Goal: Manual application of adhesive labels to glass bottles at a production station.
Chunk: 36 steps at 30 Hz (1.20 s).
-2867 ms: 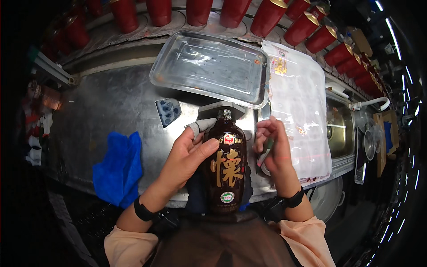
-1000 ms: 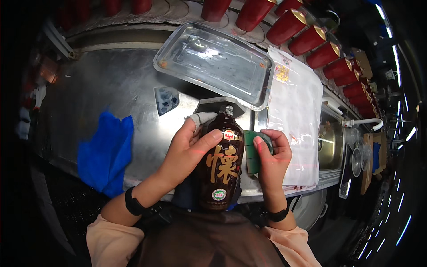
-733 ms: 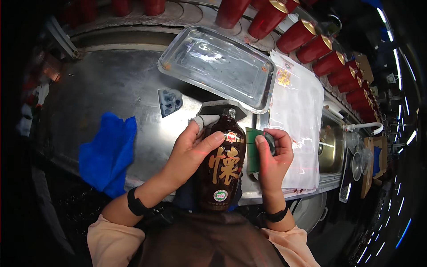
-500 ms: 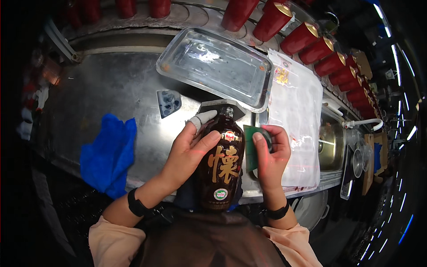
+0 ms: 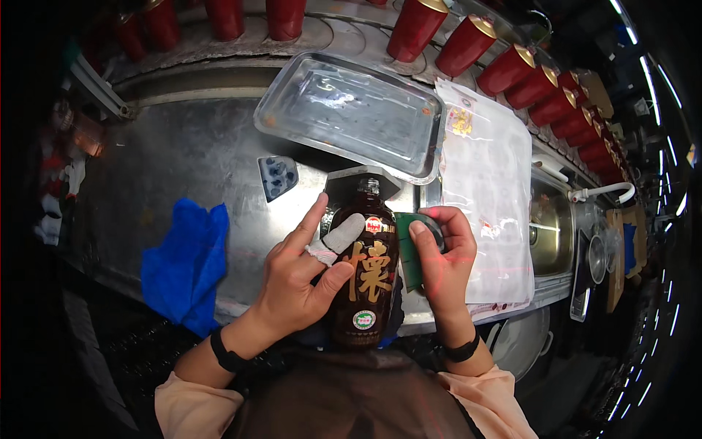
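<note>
Steel counter (image 5: pixel 183 161) bears tray (image 5: pixel 292 95) and blue cloth (image 5: pixel 183 267); left hand (image 5: pixel 300 274) fingers grip brown bottle (image 5: pixel 365 271), right hand (image 5: pixel 439 256) fingers green pad (image 5: pixel 408 249).

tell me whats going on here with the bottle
A person stands at a stainless steel counter holding a dark brown bottle upright against their body. The left hand, one finger wrapped in a pale bandage, grips the bottle's side. The right hand presses a green pad against the bottle's other side. An empty metal tray, a blue cloth and a row of red canisters lie around them.
</note>
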{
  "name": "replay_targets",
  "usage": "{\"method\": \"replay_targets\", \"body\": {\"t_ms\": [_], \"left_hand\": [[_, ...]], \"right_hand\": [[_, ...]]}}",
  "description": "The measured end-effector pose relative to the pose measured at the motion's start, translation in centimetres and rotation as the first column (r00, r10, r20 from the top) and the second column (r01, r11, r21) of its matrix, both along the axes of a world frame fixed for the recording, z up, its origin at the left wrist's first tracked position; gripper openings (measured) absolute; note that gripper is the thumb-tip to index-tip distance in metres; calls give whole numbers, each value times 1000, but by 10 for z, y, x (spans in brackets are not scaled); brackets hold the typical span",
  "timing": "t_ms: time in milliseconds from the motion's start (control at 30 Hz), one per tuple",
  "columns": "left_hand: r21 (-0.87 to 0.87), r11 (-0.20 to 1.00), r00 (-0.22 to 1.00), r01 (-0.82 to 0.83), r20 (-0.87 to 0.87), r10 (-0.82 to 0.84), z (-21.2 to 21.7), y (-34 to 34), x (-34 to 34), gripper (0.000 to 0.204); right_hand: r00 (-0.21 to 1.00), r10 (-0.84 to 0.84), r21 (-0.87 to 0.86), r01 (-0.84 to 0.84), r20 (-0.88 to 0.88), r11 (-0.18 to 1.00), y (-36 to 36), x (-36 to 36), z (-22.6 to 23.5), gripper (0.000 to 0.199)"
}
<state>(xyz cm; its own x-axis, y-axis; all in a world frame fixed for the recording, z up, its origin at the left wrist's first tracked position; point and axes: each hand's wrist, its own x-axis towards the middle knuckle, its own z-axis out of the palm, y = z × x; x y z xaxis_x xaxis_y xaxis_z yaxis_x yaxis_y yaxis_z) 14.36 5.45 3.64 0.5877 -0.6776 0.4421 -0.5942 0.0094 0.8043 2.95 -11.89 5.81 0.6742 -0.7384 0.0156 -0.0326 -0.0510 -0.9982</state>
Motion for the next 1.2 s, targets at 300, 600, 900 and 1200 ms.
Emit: {"method": "replay_targets", "body": {"t_ms": [300,600,900,1200], "left_hand": [[91,995,976,-31,218,10,21,2,3,43],[312,950,929,-12,356,-105,35,-30,4,39],[207,978,981,-15,191,-26,12,-6,-12,53],[205,979,998,-16,58,4,-2,15,-12,51]], "right_hand": [[991,-120,79,115,54,990,-7,-8,-19,17],[990,-105,91,96,98,991,4,-17,-14,20],[993,-1,-25,4,119,1000,6,-9,-10,20],[995,-84,20,83,56,996,5,-12,-16,18]]}}
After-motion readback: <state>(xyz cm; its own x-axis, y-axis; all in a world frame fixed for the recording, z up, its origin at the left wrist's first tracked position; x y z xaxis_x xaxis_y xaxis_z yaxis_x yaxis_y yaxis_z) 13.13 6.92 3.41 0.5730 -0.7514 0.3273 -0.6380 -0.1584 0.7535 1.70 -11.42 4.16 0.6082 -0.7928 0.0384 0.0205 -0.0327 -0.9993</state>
